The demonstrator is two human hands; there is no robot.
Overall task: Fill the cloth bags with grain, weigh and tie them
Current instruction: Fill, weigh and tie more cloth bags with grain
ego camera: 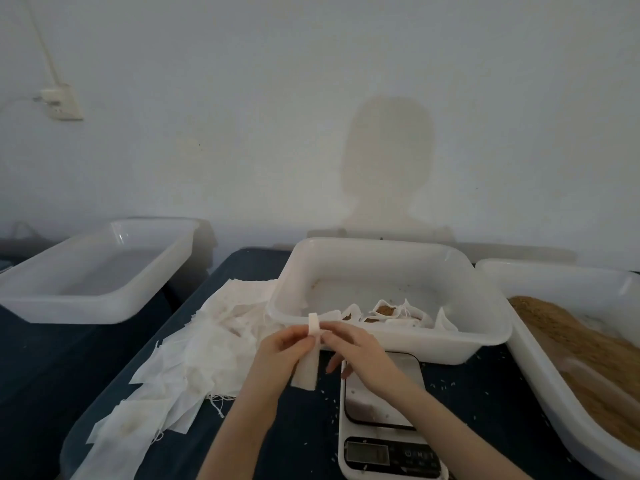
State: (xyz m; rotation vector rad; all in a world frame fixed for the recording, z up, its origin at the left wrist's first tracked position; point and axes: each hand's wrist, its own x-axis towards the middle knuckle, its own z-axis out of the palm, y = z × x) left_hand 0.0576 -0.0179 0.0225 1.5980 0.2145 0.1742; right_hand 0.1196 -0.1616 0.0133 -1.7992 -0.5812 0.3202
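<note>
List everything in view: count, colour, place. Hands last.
Held bag: one, white, pinched at its top by both hands above the table's near middle.
Empty bags: a pile, white, on the table left of centre.
Middle tub: one, translucent white, centre, holding a few filled bags.
Left tub: one, translucent white, far left.
Right tub: one, translucent white, right edge, holding brown grain.
Scale: one, white with dark plate, near centre.
Table: one, dark blue cover, loose grains scattered on it.
Socket: one, white, wall upper left.
Left hand: pinching the bag.
Right hand: pinching the bag.
</note>
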